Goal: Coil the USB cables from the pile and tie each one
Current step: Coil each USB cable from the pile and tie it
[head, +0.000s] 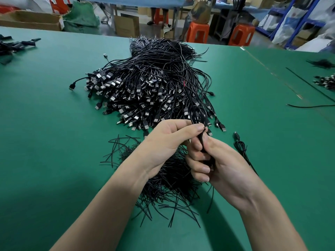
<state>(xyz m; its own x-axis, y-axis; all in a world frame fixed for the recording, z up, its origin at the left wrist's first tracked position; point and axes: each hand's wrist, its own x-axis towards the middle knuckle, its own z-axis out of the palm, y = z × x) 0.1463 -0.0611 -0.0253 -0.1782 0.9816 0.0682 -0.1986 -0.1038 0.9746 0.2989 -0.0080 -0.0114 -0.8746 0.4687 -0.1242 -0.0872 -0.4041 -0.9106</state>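
Two bare hands meet over a green worktop, working a coiled cable just in front of a large pile of USB cables. The right hand has its fingers curled tight round the lower part of the coil, which is almost wholly hidden inside the fist. The left hand pinches the coil near its top between thumb and forefinger. A thin black end sticks out at the pinch, too small to tell whether it is a tie or the cable itself. Only a few narrow loops show above the hands, and they blend into the dark pile behind.

Beneath both wrists lies a heap of short black ties, partly covered by the forearms. One bundled cable rests on the worktop just right of the right hand. More cables are cut off at the far left edge and the right edge. Beyond the worktop stand orange stools and cardboard boxes; people there are cropped by the top of the frame.
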